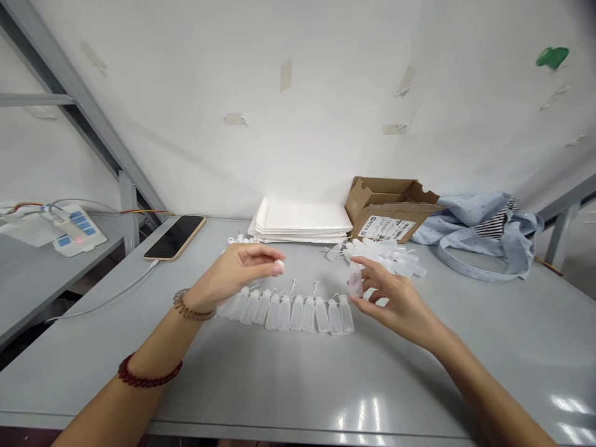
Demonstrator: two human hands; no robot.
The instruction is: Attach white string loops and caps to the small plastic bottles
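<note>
Between the thumb and fingers of my left hand [242,268] is a small white cap [279,265], partly covered by the fingertips. My right hand [395,298] grips a small translucent plastic bottle [355,280] by its top and bottom, held upright above the table. Below and between my hands, a row of several similar bottles [297,312] lies side by side, with thin white strips at their necks. The row's left end is partly behind my left wrist. Beyond my right hand is a loose pile of more translucent bottles [391,256]. Small white caps [239,238] lie behind my left hand.
A stack of white padded envelopes [302,220] and an open cardboard box [391,208] stand against the wall. Light blue fabric with a strap [484,236] lies at right. A phone [175,237] with a cable lies at left, near a power strip [77,230] on another surface.
</note>
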